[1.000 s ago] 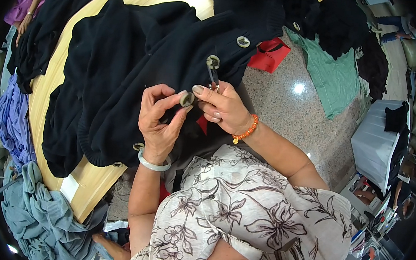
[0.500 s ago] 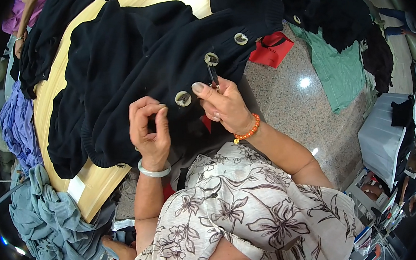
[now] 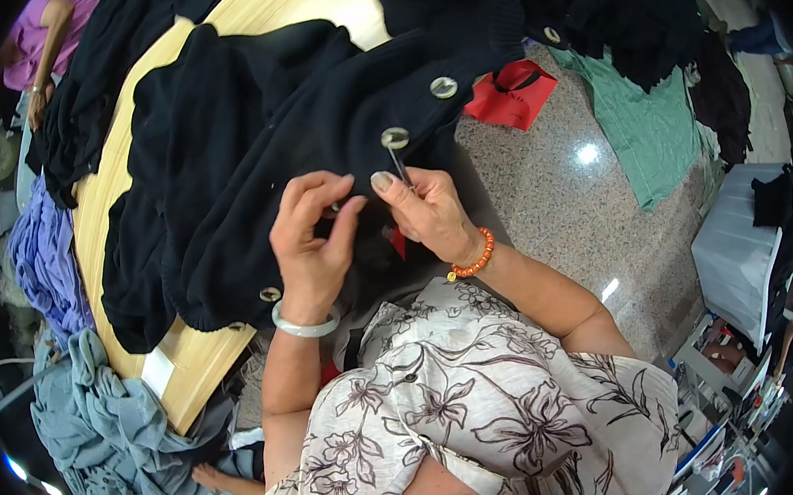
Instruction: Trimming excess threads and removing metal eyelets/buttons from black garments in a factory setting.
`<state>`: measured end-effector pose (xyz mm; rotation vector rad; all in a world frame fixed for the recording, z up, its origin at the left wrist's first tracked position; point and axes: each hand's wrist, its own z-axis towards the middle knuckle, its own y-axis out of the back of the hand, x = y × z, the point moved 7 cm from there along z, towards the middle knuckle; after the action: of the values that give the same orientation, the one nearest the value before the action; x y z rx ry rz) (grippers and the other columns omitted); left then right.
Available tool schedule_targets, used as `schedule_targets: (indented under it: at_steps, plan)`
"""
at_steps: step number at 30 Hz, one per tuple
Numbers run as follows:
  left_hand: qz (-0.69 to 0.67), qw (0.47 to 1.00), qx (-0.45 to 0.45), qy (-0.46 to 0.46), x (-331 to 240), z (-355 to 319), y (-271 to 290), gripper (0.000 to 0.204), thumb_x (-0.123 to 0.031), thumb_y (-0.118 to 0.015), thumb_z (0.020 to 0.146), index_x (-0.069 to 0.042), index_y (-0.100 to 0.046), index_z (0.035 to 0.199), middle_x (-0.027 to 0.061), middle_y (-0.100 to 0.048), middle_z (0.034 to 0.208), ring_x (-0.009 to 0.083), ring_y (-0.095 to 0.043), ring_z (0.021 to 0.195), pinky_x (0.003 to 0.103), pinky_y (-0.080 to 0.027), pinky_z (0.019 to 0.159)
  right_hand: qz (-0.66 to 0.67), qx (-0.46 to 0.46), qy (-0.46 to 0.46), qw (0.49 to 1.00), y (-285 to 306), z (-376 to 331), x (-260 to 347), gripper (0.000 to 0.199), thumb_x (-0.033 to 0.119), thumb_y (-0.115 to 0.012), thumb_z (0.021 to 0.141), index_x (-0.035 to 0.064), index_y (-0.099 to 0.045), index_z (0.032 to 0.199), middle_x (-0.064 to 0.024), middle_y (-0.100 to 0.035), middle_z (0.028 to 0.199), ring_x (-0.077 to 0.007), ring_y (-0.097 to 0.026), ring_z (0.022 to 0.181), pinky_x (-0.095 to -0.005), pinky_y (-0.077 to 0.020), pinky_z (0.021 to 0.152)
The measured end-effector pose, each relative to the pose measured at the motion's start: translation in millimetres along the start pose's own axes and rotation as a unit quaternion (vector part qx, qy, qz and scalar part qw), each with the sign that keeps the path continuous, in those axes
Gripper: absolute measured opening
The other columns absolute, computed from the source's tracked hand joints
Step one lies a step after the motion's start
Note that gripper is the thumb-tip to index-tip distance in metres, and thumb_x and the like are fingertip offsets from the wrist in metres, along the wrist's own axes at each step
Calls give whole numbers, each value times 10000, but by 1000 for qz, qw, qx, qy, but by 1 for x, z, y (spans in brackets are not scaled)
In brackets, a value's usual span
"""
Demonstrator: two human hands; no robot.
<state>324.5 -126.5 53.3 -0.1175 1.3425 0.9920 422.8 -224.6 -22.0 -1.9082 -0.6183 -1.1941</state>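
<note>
A black knitted cardigan [image 3: 226, 148] with large round buttons lies across the table's edge and over my lap. My left hand [image 3: 316, 226] is curled at its button edge, thumb and fingertips pinching the knit; what lies right between them is mostly hidden. Close beside it, my right hand [image 3: 432, 215] holds small metal thread snips [image 3: 400, 166], their tip pointing up at a pale-rimmed button [image 3: 395, 138]. Another button [image 3: 443, 88] sits farther up the edge, and one more [image 3: 270, 294] shows left of my left wrist.
The pale wooden table [image 3: 102, 222] holds more black knitwear. Purple cloth [image 3: 46, 245] and grey-blue garments [image 3: 98, 419] hang at its left. A person's arm [image 3: 52, 38] is at the far left. A red bag [image 3: 513, 96] and green cloth [image 3: 643, 128] lie right, near a white bin [image 3: 736, 249].
My left hand has moved right and up to the button edge, covering a button seen before. My right hand has shifted slightly, still holding the snips. The cardigan has shifted a little.
</note>
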Motion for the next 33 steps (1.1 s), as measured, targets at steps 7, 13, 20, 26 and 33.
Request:
schedule_targets:
  at_steps: [7,13,20,26,33]
  plan:
    - [74,997,23,-16,-1,-9,-3,151,124,-673,759,3,-633,839,111,-642,895,238,-622,819,302,-495,721,233,-46,-82,968,17,0,-20,244,277,-649,947,102,-544,813,84,-402,567,-4,-349,403,-193,-261,366]
    - [114,989,67,-73,-29,11,-21,182,28,-774,721,-18,-617,800,89,-625,885,251,-586,836,339,-478,716,273,-116,-66,953,46,9,-14,168,230,-626,961,156,-526,849,67,-514,701,-10,-332,426,-186,-265,385]
    - [234,969,72,8,-19,54,-60,368,-260,-826,739,-6,-655,944,96,-615,907,273,-574,880,359,-483,739,210,-93,6,973,51,7,-13,100,164,-616,961,87,-638,901,98,-490,627,20,-373,473,-196,-258,396]
    - [164,983,71,36,-1,56,-72,320,-231,-813,774,18,-673,918,71,-619,872,187,-566,803,294,-468,685,140,-67,48,987,55,9,-5,111,138,-612,960,52,-669,918,116,-503,683,24,-360,577,-181,-279,473]
    - [99,995,27,-13,-12,47,-64,102,-15,-731,826,1,-716,926,52,-647,922,116,-574,785,224,-449,658,98,-82,76,989,58,10,1,95,128,-636,938,47,-668,902,100,-533,691,21,-388,588,-179,-297,480]
